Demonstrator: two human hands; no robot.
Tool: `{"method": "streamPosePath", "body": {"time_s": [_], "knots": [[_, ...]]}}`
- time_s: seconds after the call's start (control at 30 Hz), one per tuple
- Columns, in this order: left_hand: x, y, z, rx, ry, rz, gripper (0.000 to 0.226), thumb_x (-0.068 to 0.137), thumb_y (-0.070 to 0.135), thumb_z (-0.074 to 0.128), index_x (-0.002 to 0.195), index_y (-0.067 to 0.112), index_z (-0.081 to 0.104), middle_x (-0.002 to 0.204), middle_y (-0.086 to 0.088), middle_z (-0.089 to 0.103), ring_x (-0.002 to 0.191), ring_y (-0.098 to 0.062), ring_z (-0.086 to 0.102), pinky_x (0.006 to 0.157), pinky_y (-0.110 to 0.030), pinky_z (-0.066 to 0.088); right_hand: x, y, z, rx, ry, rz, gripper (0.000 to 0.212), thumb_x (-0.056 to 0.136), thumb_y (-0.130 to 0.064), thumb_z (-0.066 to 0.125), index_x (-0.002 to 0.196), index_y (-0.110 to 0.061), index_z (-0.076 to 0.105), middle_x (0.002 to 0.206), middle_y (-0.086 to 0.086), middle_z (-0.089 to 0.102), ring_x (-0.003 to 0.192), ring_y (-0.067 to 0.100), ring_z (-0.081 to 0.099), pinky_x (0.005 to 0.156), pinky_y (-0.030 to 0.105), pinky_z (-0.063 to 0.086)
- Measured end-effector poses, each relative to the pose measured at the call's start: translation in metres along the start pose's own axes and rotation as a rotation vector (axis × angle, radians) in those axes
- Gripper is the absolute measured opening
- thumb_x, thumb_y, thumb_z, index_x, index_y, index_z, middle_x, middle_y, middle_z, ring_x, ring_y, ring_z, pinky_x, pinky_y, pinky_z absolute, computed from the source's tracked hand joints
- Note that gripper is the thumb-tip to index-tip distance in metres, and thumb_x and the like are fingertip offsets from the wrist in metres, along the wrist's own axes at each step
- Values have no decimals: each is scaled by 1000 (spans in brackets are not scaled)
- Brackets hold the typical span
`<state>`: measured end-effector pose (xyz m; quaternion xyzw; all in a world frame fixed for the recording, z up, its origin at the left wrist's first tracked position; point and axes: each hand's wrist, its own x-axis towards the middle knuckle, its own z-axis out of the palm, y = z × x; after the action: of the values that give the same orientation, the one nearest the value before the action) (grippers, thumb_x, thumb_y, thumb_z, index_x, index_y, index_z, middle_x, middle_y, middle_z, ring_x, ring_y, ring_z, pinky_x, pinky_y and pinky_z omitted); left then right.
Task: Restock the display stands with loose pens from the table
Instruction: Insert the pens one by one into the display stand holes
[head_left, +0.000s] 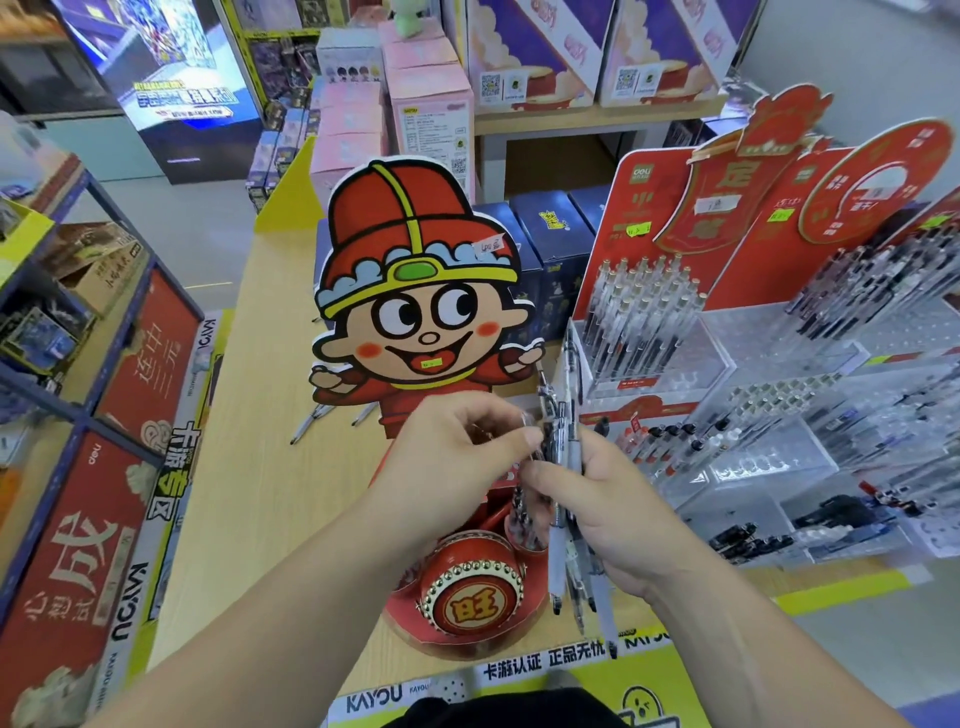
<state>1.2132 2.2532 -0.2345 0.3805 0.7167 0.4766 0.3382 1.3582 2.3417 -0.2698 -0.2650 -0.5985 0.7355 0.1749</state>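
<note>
- Right hand (615, 512) is gripping a pen bundle (565, 434) upright.
- Left hand (449, 460) is pinching the pen bundle near its top.
- Clear display stand (737, 338) is standing at two o'clock.

Single head-worn view, aimed forward and down.
The table (260, 493) is seen from above at close range through a wide-angle lens; the left hand (452, 457) and right hand (618, 514), with pens (561, 436), are framed at centre, and the display stands (753, 332) are caught to the right.
</note>
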Motion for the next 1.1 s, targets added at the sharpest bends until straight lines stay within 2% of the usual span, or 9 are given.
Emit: {"method": "streamPosePath", "body": {"time_s": [0.17,0.27,0.43,0.67,0.8,0.9,0.97,1.03,1.1], "knots": [[-1,-6,2,-242,59,-122,9,92,17,73,83,16,75,78,-13,68,66,-20,57,64,-37,49,3,0,4,6,11,7,14,101,-4,58,112,-10,63,71,4,60,62,19,54,61,32,48],[-1,-8,-5,-395,94,-163,11,98,16,64,89,13,69,74,-11,66,67,-27,55,62,-37,44,2,0,-1,7,-16,40,8,101,-7,58,106,-11,62,80,9,65,63,20,56,63,31,50],[5,-4,-31,-585,243,-118,10,103,12,54,95,10,58,71,-12,67,67,-25,67,64,-33,57,-3,5,-10,-25,9,79,9,103,-4,54,111,-6,59,81,10,68,60,22,52,60,31,48],[3,-16,-47,-582,206,-111,12,98,-3,54,89,3,58,80,-20,67,76,-32,72,67,-34,59,9,5,-12,99,168,56,10,102,-3,54,109,-4,61,82,12,68,54,19,50,57,35,43],[2,-29,-57,-315,96,-127,8,90,-12,61,87,-5,62,81,-24,71,73,-31,73,68,-37,58,14,1,-14,75,224,46,9,102,-3,55,104,-7,62,74,8,65,54,18,49,55,33,45],[1,-29,-59,70,-52,-82,10,87,6,77,91,15,76,79,-7,75,75,-23,73,69,-35,59,14,-2,-15,-2,215,43,9,102,-2,56,106,-3,63,72,7,64,56,18,51,54,28,47],[1,-22,-51,287,-120,6,13,84,21,83,95,27,78,78,8,75,73,-9,71,69,-27,59,14,-4,-13,-61,215,31,8,101,-3,58,104,-5,65,73,9,63,57,19,52,55,27,47],[3,-15,-38,439,-145,125,17,82,31,84,99,33,77,75,16,72,72,-2,68,66,-23,57,13,-5,-10,-94,225,14,7,100,-4,59,101,-7,65,73,10,62,57,19,52,56,28,47],[7,-9,-26,537,-144,242,16,85,36,80,101,34,77,73,17,69,69,-2,65,65,-29,56,10,-9,-7,-106,244,-7,7,99,-4,60,101,-8,66,72,9,63,57,21,53,57,30,47]]}}
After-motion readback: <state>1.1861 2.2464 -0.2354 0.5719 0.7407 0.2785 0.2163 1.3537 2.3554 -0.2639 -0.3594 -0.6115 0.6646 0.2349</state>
